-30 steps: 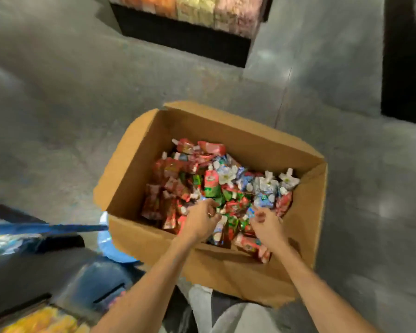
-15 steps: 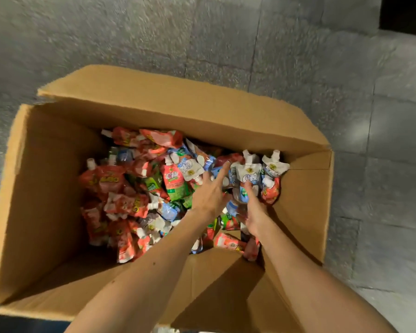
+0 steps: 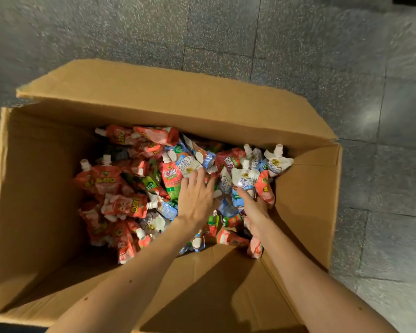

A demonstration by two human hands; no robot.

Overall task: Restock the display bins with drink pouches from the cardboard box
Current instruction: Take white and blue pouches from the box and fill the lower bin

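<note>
An open cardboard box (image 3: 46,188) on the floor holds a loose pile of spouted drink pouches (image 3: 120,183), mostly red, with some white-and-blue and green ones. Both my arms reach down into it. My left hand (image 3: 197,198) lies flat with straight fingers on the pouches near the middle of the pile. To its right, my right hand (image 3: 253,209) grips a white-and-blue pouch (image 3: 244,180) near the box's right wall. A red pouch (image 3: 264,188) sits against that hand, and its fingers are partly hidden by the pouches. No display bins are in view.
The box stands on a grey speckled tile floor (image 3: 298,56). Its far flap (image 3: 154,92) folds outward. A near flap (image 3: 226,284) hangs inward under my forearms. The left part of the box floor (image 3: 58,255) is bare cardboard.
The view has closed in over the box. My left hand went from curled to flat on the pile. My right hand moved toward the right wall and took hold of the white-and-blue pouch.
</note>
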